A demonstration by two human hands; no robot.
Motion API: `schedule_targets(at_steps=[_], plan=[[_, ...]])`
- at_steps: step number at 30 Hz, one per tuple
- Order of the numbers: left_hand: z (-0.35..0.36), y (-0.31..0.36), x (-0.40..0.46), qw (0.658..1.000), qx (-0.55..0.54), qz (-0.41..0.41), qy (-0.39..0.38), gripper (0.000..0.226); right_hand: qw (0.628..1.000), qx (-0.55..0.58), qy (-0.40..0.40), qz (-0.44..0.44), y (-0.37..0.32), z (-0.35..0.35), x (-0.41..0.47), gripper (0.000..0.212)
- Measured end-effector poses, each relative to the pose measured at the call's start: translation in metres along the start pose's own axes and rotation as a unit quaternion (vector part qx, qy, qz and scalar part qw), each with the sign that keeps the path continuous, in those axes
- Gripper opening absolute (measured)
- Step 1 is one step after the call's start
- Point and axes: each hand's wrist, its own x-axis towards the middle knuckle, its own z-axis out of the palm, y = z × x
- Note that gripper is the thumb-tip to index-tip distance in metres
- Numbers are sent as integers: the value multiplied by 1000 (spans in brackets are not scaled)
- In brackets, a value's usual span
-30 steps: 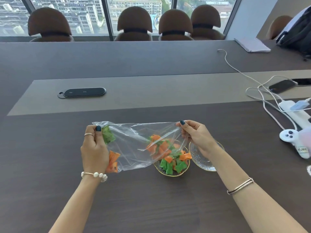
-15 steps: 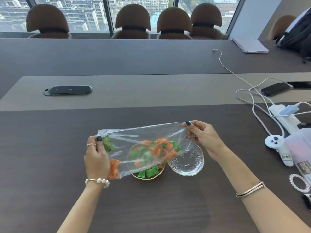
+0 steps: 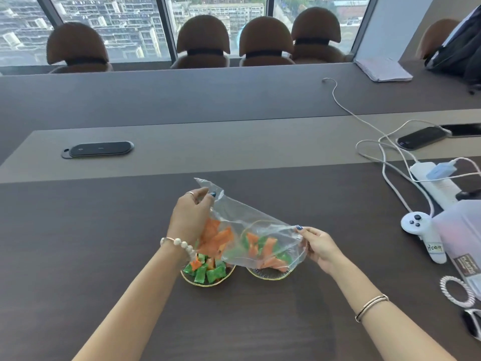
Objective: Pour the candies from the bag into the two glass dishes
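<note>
A clear plastic bag (image 3: 242, 217) with orange and green candies (image 3: 257, 246) hangs tilted down to the right over two gold-rimmed glass dishes. My left hand (image 3: 191, 217) pinches the bag's upper closed end. My right hand (image 3: 321, 246) grips the bag's lower open edge over the right dish (image 3: 270, 275), where candies lie behind the plastic. The left dish (image 3: 208, 278) holds several green and orange candies and is partly hidden by my left wrist.
To the right lie a white game controller (image 3: 421, 230), a power strip (image 3: 434, 182) with white cables, a phone (image 3: 421, 138), a frosted pouch (image 3: 460, 230) and a coiled hair tie (image 3: 455, 290). A dark flat socket cover (image 3: 97, 149) sits far left.
The left hand rose and moved right, lifting the bag's closed end. The right hand dropped toward the right dish. Candies slid down the bag from over the left dish to over the right one.
</note>
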Motion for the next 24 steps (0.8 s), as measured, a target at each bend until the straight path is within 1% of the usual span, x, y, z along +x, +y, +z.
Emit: schedule_targets(at_steps=[2, 3, 4, 6, 8, 9, 11, 13, 16, 17, 19, 21, 24], plan=[[4, 8, 6, 990, -70, -96, -75, 19, 1000, -8, 0, 0, 5, -1, 7, 15], [5, 8, 8, 985, -75, -123, -99, 19, 1000, -11, -1, -1, 6, -1, 10, 13], [6, 7, 10, 983, -64, -129, -111, 19, 1000, -11, -3, -2, 7, -1, 12, 11], [9, 2, 14, 989, -31, -98, -102, 21, 1000, -5, -8, -3, 8, 0, 14, 11], [13, 2, 17, 996, 52, -23, -63, 23, 1000, -17, -12, -6, 11, 1, 15, 13], [15, 5, 18, 993, 107, 19, -46, 23, 999, -29, -13, -8, 13, 2, 16, 14], [21, 15, 17, 976, 194, 90, -31, 26, 997, -71, -3, -18, 19, 2, 18, 18], [26, 23, 17, 958, 256, 126, -28, 28, 994, -109, 16, -21, 23, 2, 22, 20], [36, 30, 18, 914, 368, 169, -17, 28, 995, -95, 28, 0, 25, 4, 25, 20], [38, 31, 19, 901, 395, 179, -13, 27, 996, -89, 30, 7, 26, 4, 25, 21], [42, 31, 19, 888, 422, 182, -24, 27, 995, -87, 33, 20, 28, 4, 28, 21], [43, 33, 21, 881, 443, 159, -45, 27, 995, -94, 38, 27, 31, 5, 28, 21], [44, 39, 26, 862, 488, 113, -83, 33, 991, -121, 49, 20, 31, 8, 25, 20]])
